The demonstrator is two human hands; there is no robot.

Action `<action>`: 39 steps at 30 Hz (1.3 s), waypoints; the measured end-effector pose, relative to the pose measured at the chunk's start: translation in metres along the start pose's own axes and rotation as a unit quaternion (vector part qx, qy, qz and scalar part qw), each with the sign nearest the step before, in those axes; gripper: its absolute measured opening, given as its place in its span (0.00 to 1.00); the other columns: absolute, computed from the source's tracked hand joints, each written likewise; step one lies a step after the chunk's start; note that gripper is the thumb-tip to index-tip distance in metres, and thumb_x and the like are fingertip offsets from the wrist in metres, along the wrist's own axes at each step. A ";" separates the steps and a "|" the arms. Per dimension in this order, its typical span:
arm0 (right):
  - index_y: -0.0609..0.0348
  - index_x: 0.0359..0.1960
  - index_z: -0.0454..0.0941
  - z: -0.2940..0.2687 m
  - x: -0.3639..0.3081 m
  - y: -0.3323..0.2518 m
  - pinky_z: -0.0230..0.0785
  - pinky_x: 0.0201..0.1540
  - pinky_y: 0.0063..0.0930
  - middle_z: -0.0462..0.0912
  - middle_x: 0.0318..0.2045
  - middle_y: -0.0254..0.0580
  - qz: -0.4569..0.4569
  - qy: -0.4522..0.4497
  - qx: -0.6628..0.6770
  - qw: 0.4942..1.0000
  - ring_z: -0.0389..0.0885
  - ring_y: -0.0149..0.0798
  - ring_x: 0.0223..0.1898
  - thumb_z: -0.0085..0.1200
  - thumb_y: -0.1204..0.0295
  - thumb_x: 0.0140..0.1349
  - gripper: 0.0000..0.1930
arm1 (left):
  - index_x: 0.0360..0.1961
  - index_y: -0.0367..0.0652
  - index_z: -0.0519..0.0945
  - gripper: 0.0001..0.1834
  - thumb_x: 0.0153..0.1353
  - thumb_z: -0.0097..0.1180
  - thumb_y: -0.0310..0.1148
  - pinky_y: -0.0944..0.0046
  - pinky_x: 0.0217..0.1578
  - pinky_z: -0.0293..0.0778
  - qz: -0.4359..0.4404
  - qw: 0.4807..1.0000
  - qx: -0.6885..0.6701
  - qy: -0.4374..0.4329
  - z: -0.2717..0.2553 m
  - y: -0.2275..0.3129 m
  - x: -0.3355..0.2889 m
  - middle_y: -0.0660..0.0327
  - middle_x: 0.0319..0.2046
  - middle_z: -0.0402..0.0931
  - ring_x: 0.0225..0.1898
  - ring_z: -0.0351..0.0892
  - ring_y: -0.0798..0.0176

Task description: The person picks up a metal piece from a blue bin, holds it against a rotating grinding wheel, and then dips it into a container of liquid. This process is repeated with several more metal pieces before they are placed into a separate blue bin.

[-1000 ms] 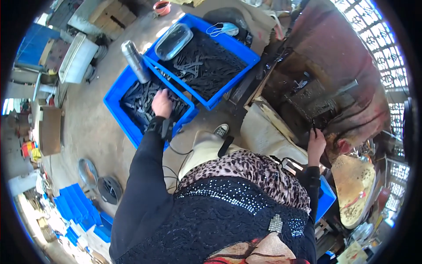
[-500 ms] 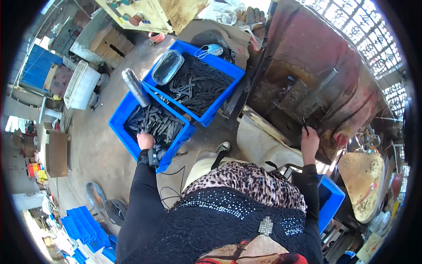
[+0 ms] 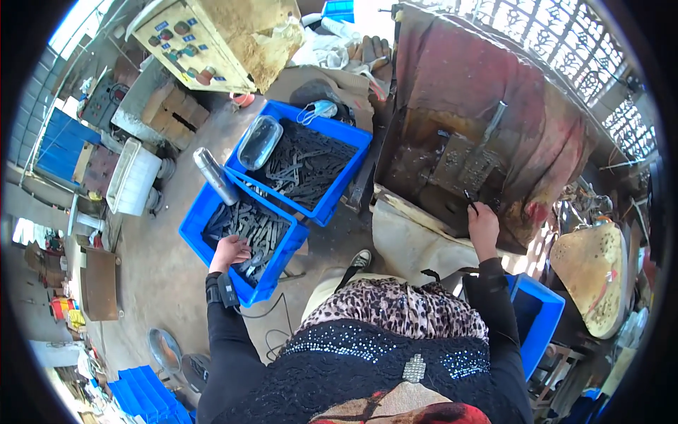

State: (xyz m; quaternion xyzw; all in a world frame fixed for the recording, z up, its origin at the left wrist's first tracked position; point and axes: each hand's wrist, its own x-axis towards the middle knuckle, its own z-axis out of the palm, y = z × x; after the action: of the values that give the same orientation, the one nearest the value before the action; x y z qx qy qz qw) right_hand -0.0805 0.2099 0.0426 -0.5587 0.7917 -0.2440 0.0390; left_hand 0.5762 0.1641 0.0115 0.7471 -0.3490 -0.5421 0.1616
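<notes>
My right hand (image 3: pixel 484 225) is closed on one end of a small dark strip (image 3: pixel 471 201), whose other end points into a wet, brown-stained basin (image 3: pixel 417 159). Inside the basin is a dotted metal block (image 3: pixel 462 164) with a grey rod (image 3: pixel 494 121) slanting up beside it. My left hand (image 3: pixel 229 252) is over the near-left edge of the nearer blue crate (image 3: pixel 265 293). Its fingers are stretched out above loose dark metal strips (image 3: pixel 263 233), and I see nothing held in them. Cuffs with a small black device sit at my left wrist.
A second blue crate (image 3: pixel 359 152) of dark strips adjoins the first, carrying a clear lidded box (image 3: pixel 260 143) and a face mask (image 3: pixel 319 110). A steel flask (image 3: pixel 215 174) leans at the crates' left. Another blue crate (image 3: pixel 542 300) stands by my right arm; a cable (image 3: pixel 272 311) trails below.
My left hand has shifted down and slightly left in the picture, its fingers now loosened over the strips. The right hand still grips the dark strip at the basin. The whole view has shifted.
</notes>
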 end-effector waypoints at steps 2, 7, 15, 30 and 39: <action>0.57 0.39 0.80 0.000 0.000 0.000 0.73 0.41 0.49 0.82 0.37 0.52 0.012 -0.018 -0.013 1.000 0.80 0.58 0.40 0.53 0.65 0.63 0.10 | 0.50 0.40 0.76 0.13 0.66 0.48 0.29 0.66 0.27 0.79 0.083 0.996 -0.033 -0.011 0.016 0.052 -0.032 0.58 0.40 0.83 0.32 0.84 0.64; 0.55 0.39 0.80 0.003 0.003 -0.004 0.73 0.40 0.51 0.82 0.35 0.53 0.033 -0.042 -0.028 0.998 0.81 0.59 0.39 0.54 0.63 0.63 0.10 | 0.57 0.38 0.73 0.19 0.67 0.47 0.29 0.70 0.29 0.79 0.310 0.949 -0.057 -0.025 0.095 0.155 -0.044 0.59 0.39 0.83 0.29 0.82 0.69; 0.53 0.38 0.79 0.004 0.003 -0.017 0.73 0.36 0.54 0.82 0.29 0.54 0.061 -0.030 -0.049 0.996 0.82 0.61 0.35 0.53 0.60 0.64 0.11 | 0.62 0.41 0.70 0.27 0.60 0.45 0.16 0.66 0.32 0.78 0.588 0.782 0.101 -0.183 0.297 0.245 -0.028 0.59 0.38 0.81 0.29 0.79 0.67; 0.54 0.33 0.77 0.003 -0.003 -0.020 0.74 0.33 0.51 0.82 0.27 0.50 0.027 -0.034 -0.095 0.994 0.82 0.57 0.32 0.53 0.61 0.63 0.10 | 0.54 0.50 0.78 0.27 0.52 0.48 0.18 0.51 0.37 0.76 0.660 0.698 0.273 -0.052 0.356 0.232 -0.018 0.53 0.34 0.78 0.37 0.79 0.47; 0.54 0.32 0.78 0.001 -0.004 -0.018 0.74 0.34 0.52 0.82 0.26 0.51 0.012 -0.041 -0.086 0.995 0.82 0.57 0.32 0.54 0.61 0.63 0.10 | 0.39 0.44 0.81 0.15 0.51 0.50 0.22 0.49 0.40 0.76 0.672 0.680 0.291 -0.035 0.359 0.229 -0.017 0.51 0.34 0.78 0.39 0.79 0.45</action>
State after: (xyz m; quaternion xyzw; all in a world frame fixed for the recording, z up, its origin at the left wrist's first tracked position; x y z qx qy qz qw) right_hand -0.0632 0.2090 0.0488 -0.5597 0.8143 -0.1515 0.0262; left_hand 0.1624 0.0644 0.0361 0.3017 -0.9028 -0.1851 0.2441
